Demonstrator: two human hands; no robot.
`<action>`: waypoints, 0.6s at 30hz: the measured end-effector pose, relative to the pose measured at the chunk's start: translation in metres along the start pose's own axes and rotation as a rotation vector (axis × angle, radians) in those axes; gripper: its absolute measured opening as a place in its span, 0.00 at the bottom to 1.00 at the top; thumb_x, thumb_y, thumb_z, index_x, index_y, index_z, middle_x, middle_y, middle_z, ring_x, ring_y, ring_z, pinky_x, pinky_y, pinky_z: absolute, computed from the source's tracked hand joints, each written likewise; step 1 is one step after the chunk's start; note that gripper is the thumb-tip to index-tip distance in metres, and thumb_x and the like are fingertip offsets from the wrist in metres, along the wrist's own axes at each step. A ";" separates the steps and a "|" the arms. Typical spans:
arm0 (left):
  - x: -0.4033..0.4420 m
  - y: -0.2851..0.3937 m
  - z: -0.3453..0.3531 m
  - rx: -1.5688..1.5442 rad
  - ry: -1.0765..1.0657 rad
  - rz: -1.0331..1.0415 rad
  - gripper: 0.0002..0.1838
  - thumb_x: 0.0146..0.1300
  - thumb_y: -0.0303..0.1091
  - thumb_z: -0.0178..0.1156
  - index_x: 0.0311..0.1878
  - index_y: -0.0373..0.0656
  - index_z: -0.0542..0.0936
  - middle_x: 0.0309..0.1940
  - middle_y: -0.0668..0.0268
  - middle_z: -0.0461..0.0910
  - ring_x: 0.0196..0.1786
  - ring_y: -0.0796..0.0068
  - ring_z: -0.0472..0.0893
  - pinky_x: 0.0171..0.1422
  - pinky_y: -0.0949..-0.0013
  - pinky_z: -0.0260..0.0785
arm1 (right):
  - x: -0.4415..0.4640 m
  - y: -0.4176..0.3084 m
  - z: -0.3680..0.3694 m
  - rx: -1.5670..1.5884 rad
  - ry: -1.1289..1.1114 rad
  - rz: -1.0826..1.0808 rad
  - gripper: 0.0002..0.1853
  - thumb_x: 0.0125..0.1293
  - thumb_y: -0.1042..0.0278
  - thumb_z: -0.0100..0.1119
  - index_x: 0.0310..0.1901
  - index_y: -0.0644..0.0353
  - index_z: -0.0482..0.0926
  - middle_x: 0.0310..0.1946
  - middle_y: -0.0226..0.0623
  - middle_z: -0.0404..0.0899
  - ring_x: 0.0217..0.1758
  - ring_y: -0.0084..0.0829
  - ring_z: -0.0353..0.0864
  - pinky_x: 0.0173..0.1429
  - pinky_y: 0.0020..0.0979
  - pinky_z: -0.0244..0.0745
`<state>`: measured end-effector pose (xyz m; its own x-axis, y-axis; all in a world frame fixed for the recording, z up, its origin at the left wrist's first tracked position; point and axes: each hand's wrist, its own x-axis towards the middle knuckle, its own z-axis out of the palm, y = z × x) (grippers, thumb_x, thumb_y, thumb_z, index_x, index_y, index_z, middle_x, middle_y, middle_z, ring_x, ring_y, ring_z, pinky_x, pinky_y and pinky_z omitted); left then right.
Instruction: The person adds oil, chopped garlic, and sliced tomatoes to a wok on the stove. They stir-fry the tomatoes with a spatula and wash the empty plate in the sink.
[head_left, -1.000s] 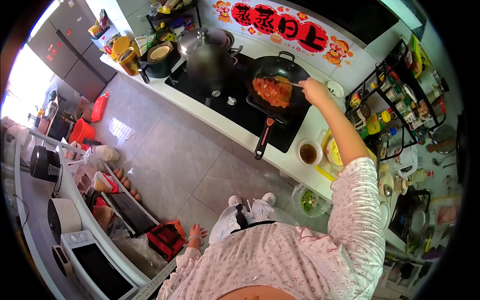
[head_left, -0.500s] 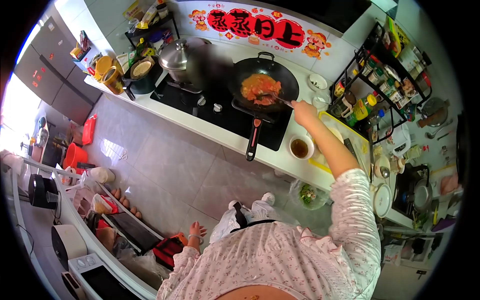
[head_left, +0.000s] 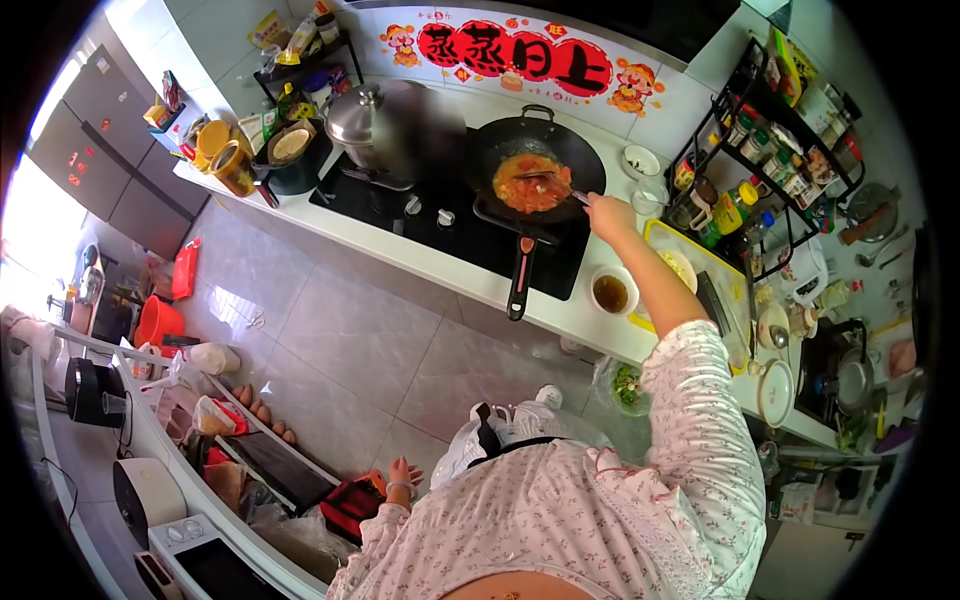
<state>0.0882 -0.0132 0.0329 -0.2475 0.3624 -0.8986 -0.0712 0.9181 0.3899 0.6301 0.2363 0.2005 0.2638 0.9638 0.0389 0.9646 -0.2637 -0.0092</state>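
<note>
My right hand (head_left: 610,216) is wrapped around the handle of a metal spatula (head_left: 579,196). The spatula's head dips into red chopped tomato (head_left: 528,184) lying in the bottom of a black wok (head_left: 490,140). The wok rests on the right side of a black gas stove, its long handle (head_left: 520,280) pointing toward me. Low by my side hangs my left hand (head_left: 402,474), fingers apart and holding nothing. A bowl of brown liquid (head_left: 609,292) stands on the counter below my right forearm.
A lidded steel pot (head_left: 352,122) is at the stove's left. Beyond my forearm lie a yellow-edged board (head_left: 738,290) and a knife (head_left: 712,298). A black spice rack (head_left: 735,150) stands at the right. A bag of green scraps (head_left: 626,388) hangs below the counter edge.
My right hand has shifted the spatula slightly within the wok, and the tomato lies in a rounder, more gathered heap. The whole view has shifted a little. My left hand stays low and open.
</note>
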 end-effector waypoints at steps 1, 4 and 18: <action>-0.003 0.001 0.000 -0.012 0.001 -0.004 0.21 0.55 0.46 0.43 0.51 0.52 0.56 0.35 0.59 0.69 0.29 0.61 0.73 0.28 0.60 0.67 | -0.001 0.007 0.004 -0.008 0.032 -0.045 0.08 0.52 0.62 0.45 0.31 0.56 0.68 0.22 0.38 0.73 0.28 0.37 0.73 0.29 0.37 0.66; 0.007 0.000 -0.004 -0.039 -0.015 -0.023 0.21 0.55 0.46 0.43 0.52 0.53 0.56 0.35 0.59 0.69 0.28 0.61 0.73 0.27 0.60 0.67 | -0.029 0.010 -0.019 0.006 0.093 -0.055 0.09 0.52 0.63 0.45 0.34 0.56 0.68 0.21 0.38 0.73 0.26 0.37 0.73 0.27 0.37 0.66; 0.038 0.035 0.028 0.230 -0.132 0.004 0.20 0.56 0.45 0.41 0.52 0.54 0.56 0.34 0.61 0.69 0.29 0.64 0.73 0.28 0.62 0.67 | -0.045 -0.009 -0.026 -0.175 0.021 -0.168 0.10 0.51 0.65 0.45 0.34 0.59 0.68 0.18 0.34 0.73 0.22 0.32 0.74 0.20 0.32 0.65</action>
<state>0.1033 0.0372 0.0065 -0.1184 0.3705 -0.9213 0.1549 0.9233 0.3514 0.6095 0.1940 0.2246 0.0977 0.9941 0.0461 0.9795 -0.1043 0.1723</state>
